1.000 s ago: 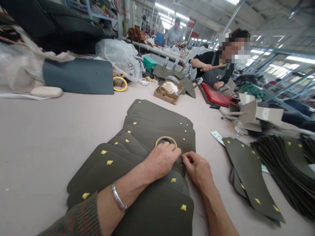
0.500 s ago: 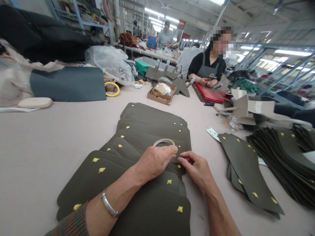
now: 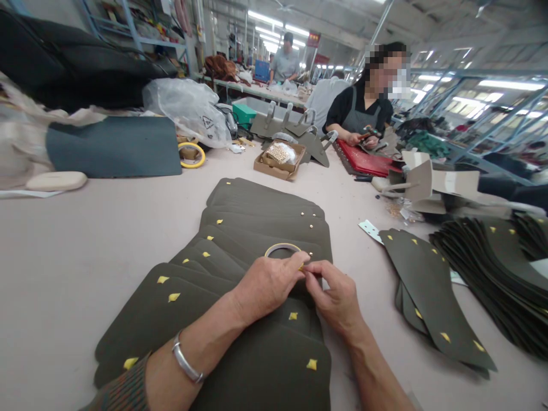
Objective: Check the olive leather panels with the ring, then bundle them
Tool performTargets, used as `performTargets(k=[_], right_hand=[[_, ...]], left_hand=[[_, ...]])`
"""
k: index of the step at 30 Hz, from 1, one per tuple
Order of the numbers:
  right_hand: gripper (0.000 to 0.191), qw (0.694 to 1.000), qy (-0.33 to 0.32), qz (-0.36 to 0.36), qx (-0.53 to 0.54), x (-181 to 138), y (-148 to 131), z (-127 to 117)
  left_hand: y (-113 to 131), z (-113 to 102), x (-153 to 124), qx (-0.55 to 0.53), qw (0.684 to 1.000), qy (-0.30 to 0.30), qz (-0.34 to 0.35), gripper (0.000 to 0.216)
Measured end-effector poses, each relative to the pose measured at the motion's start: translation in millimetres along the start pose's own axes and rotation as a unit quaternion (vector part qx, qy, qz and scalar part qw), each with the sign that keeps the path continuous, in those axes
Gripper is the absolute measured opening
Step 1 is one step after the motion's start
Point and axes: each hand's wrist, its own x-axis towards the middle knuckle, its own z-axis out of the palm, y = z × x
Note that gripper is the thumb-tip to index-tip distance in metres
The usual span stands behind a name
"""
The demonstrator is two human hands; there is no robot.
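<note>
My left hand (image 3: 269, 288) is closed around a narrow roll of yellow tape (image 3: 283, 246), held over the overlapping dark olive panels (image 3: 257, 348). At the roll's near right edge, my right hand (image 3: 338, 297) pinches with thumb and forefinger, right against the left fingertips. A bit of yellow shows between the hands, but the exact strip gripped is mostly hidden. Small yellow tape pieces (image 3: 312, 364) stick to several panels along their edges. Beside the hands, small metal studs (image 3: 311, 226) show on the panels' right side.
Olive strips with yellow tape bits (image 3: 423, 285) lie at right, beside a thick stack of dark pieces (image 3: 488, 279). Farther back are a cardboard box of gold-coloured parts (image 3: 280, 160), another yellow tape roll (image 3: 192, 155) and a plastic bag (image 3: 188, 111). A co-worker (image 3: 359, 114) works over a red item.
My right hand has moved left and slightly up, closing the gap, and its fingertips now meet the tape roll in my left hand. The view has shifted slightly.
</note>
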Motion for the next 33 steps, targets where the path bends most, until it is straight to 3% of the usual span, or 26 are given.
performTargets(k=[6, 8, 10, 12, 15, 18, 21, 26, 33], right_hand=[[0.012, 0.996, 0.049, -0.028, -0.068, -2, -1, 2], [0.011, 0.998, 0.051, 0.005, -0.047, -3, -3, 4], [0.01, 0.995, 0.047, 0.089, 0.021, -3, -6, 6], [0.01, 0.968, 0.04, 0.203, 0.14, -2, -7, 9], [0.018, 0.889, 0.054, 0.339, 0.303, 3, 1, 12], [0.027, 0.852, 0.077, 0.4, 0.328, 7, 18, 7], [0.035, 0.875, 0.056, 0.4, 0.267, 8, 33, 1], [0.038, 0.931, -0.002, 0.332, 0.151, 5, 37, 2], [0.024, 0.983, -0.004, 0.178, -0.045, 7, 34, 11]], left_hand=[[2, 1, 0, -0.011, 0.999, -0.017, -0.025, 0.01], [2, 2, 0, 0.009, 1.0, -0.005, -0.024, 0.011], [2, 3, -1, 0.032, 0.999, 0.018, -0.013, 0.015], [3, 3, -2, 0.044, 0.998, 0.054, 0.004, 0.02], [7, 3, -3, 0.04, 0.994, 0.098, 0.032, 0.023], [9, 5, -3, 0.049, 0.995, 0.079, 0.024, 0.02], [8, 7, 0, 0.091, 0.995, 0.007, -0.028, 0.013], [7, 6, 3, 0.13, 0.985, -0.096, -0.065, 0.011], [8, 4, 2, 0.12, 0.985, -0.11, -0.059, 0.011]])
